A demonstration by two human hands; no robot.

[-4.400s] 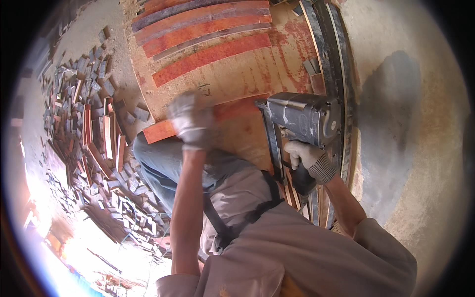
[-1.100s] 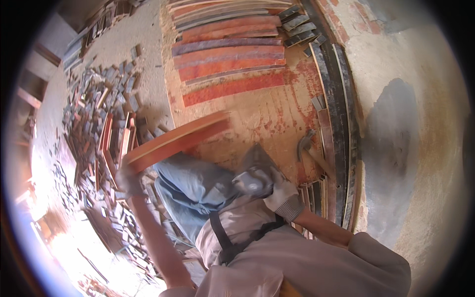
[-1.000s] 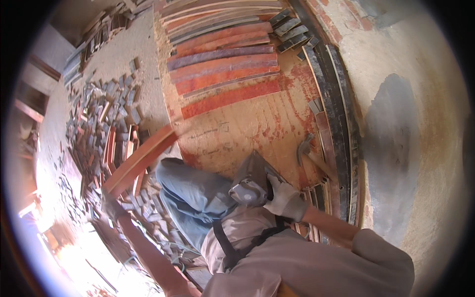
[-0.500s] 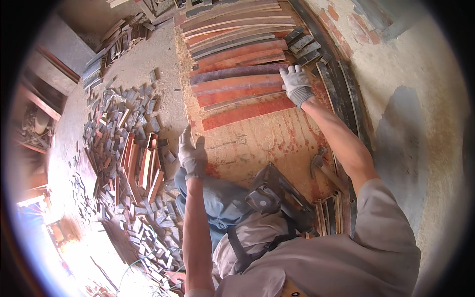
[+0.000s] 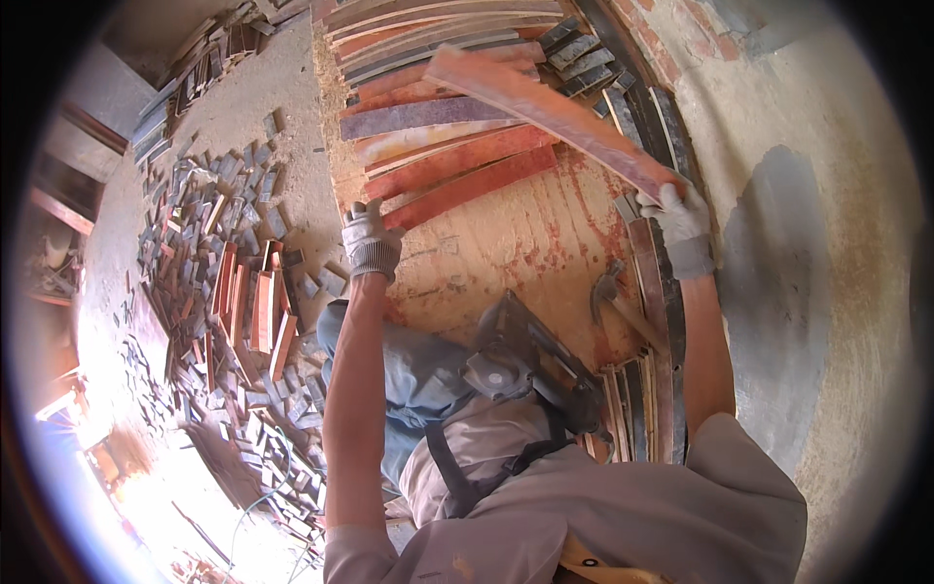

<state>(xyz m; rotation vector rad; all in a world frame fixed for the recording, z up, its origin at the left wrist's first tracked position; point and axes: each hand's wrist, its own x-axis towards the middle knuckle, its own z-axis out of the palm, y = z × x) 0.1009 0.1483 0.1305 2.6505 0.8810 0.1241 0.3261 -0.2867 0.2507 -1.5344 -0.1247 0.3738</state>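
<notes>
Clock read from mid-view. At 2 to 3 o'clock we find the gloved right hand (image 5: 683, 226) grasping the lower end of a reddish strip (image 5: 550, 122); the strip slants from there toward 11 to 12, crossing over the laid rows. At 10 o'clock, gloved left hand (image 5: 371, 241), fingers bent, at the left end of the nearest red strip (image 5: 472, 185); we cannot tell whether it grips or merely touches. That strip lies at 12 o'clock on a stained wooden sheet (image 5: 496, 258), other strips ranked beyond it.

At 5 o'clock, close in, we note a black power tool (image 5: 498, 365) beside the bent knee. Hammer (image 5: 637, 323) at 3, on the sheet. Dark blocks (image 5: 581, 60) toward 1. Heap of offcuts (image 5: 224, 292) on the floor at 9.
</notes>
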